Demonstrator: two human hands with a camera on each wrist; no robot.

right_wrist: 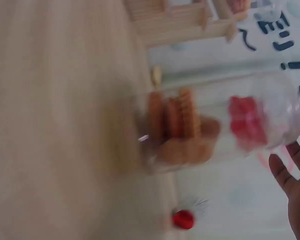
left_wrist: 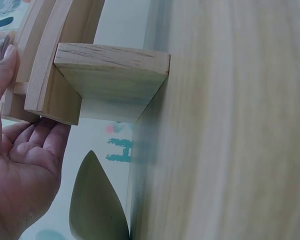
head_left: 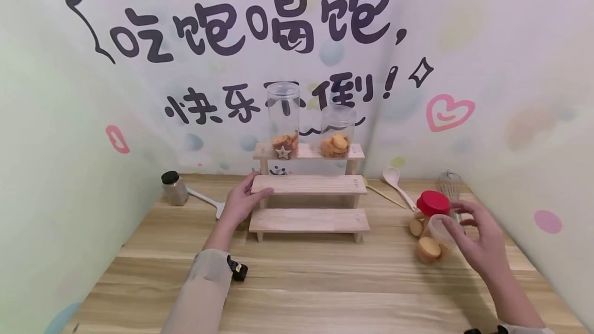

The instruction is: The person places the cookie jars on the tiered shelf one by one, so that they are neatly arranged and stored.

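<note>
A three-tier wooden display stand [head_left: 308, 220] is at the middle of the table. My left hand [head_left: 243, 201] grips the left end of its middle step, thumb on top and fingers beneath, as the left wrist view shows. My right hand [head_left: 482, 238] is at the top of a clear jar [head_left: 438, 231] holding cookies [head_left: 429, 249]; its thumb overlaps the rim and its fingers are spread loosely. In the right wrist view the jar [right_wrist: 215, 95] is blurred, with the fingers [right_wrist: 296, 155] right by its top end. A red-lidded jar [head_left: 433, 203] of cookies stands just behind.
Two clear cookie jars, a tall one [head_left: 284, 117] and a shorter one [head_left: 337, 128], stand on the top step. At left are a black-lidded jar [head_left: 174, 189] and a pale spatula [head_left: 206, 199]. A white spoon [head_left: 399, 187] and a whisk [head_left: 449, 183] lie at back right.
</note>
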